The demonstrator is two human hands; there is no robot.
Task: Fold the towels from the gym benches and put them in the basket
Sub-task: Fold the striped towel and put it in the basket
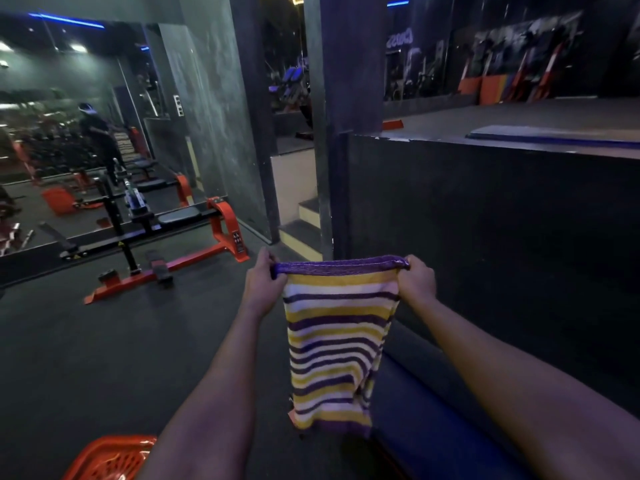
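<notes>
A striped towel (332,344) in purple, yellow and white hangs in the air in front of me, its purple top hem stretched level. My left hand (263,285) pinches the hem's left corner. My right hand (417,280) pinches the right corner. The towel's lower end hangs just above the dark floor, beside a blue padded bench (426,420) at my lower right. An orange plastic basket (110,457) stands on the floor at the bottom left, partly cut off by the frame edge and my left forearm.
An orange-framed gym bench (180,233) stands ahead left before a wall mirror (69,133). Steps (301,230) rise in the middle. A tall black platform wall (485,220) fills the right, with a blue mat (554,135) on top. Dark floor lies between me and the bench.
</notes>
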